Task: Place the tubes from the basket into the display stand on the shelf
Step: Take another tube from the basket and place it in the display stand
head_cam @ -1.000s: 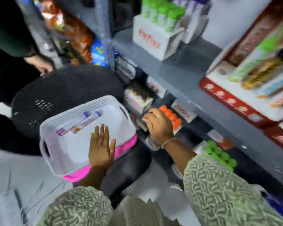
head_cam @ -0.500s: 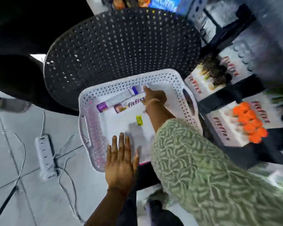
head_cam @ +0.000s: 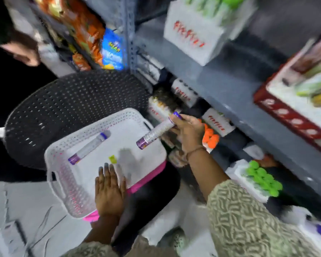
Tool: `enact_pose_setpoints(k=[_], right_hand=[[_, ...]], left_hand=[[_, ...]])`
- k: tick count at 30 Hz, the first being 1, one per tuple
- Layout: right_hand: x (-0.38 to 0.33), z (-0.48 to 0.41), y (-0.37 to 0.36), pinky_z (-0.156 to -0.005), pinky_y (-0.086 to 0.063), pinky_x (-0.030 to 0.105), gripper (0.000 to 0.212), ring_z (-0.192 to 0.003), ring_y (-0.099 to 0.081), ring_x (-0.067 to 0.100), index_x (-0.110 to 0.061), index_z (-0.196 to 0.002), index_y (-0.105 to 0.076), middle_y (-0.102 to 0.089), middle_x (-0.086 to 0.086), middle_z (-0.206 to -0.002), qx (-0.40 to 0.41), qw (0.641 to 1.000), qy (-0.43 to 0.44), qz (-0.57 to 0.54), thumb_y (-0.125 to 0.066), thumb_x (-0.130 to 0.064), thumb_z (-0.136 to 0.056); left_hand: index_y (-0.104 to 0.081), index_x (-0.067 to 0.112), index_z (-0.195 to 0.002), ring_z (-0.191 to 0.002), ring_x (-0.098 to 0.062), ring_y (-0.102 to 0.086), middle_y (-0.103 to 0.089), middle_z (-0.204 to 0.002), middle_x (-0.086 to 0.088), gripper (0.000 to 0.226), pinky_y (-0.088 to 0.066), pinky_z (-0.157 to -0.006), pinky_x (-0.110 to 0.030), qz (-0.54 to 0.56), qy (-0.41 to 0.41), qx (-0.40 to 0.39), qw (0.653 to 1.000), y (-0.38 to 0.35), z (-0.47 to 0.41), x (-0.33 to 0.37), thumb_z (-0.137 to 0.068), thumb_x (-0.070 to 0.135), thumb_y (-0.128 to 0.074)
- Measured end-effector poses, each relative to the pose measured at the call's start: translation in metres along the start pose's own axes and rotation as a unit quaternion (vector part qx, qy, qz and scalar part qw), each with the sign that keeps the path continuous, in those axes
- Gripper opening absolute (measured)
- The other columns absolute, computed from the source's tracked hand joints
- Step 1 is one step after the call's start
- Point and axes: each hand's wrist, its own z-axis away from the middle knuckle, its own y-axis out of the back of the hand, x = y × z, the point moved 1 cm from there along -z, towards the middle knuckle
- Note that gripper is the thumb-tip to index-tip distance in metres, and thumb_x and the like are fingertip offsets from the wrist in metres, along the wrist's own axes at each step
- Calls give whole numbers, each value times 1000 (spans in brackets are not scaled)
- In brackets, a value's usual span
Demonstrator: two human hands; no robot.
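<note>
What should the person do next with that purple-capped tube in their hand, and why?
Probably carry the purple-capped tube on toward the white display stands on the lower shelf. The right hand grips its capped end, lifted over the white perforated basket's edge. The left hand steadies that basket, where one more tube lies. Which stand it belongs in is unclear.

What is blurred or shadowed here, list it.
Head view: motion blur smears the shelf and the lettering on the display stands. The tube in the right hand is streaked, the tube lying in the basket sharper. A soft grey shadow falls on the basket floor beyond the left hand.
</note>
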Motion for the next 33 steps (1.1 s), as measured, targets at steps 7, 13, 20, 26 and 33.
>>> enact_pose_setpoints(k=[7,13,20,26,33], right_hand=[[-125,49,155,-66,-57,38,20,-62,-61,18,-21,-62,-63,-63,1,-61,148,973,176,19,-77,-7,-64],[-195,93,263,-53,-55,27,28,-54,-57,16,-19,-62,-55,-59,5,-64,233,943,232,58,-77,-2,-66],[-263,118,335,-68,-57,50,26,-61,-59,25,-17,-48,-51,-60,11,-63,281,903,222,239,-75,-7,-52],[-309,117,342,-50,-48,26,22,-47,-52,10,-15,-79,-64,-58,9,-64,200,861,222,411,-64,2,-65],[-326,101,347,-35,-41,5,37,-40,-57,2,-1,-100,-68,-66,11,-83,165,801,167,550,-78,-13,-67]], left_hand=[[-39,-13,-128,-125,-44,-33,-41,-133,-33,61,-23,-102,-51,56,-241,57,967,0,-49,193,-94,35,-22],[-38,-8,-130,-128,-38,-30,-41,-135,-28,66,-15,-106,-42,123,-421,58,897,-2,-13,344,-97,42,-12],[-33,-3,-135,-131,-31,-26,-37,-141,-19,71,-2,-108,-33,68,-512,7,857,-32,15,401,-95,49,-5],[-33,-3,-134,-131,-29,-24,-37,-141,-20,70,-1,-109,-31,37,-512,8,858,-34,12,401,-95,47,-6],[-35,-2,-134,-130,-31,-29,-36,-141,-18,70,0,-108,-29,16,-515,2,857,-34,11,402,-96,48,-5]])
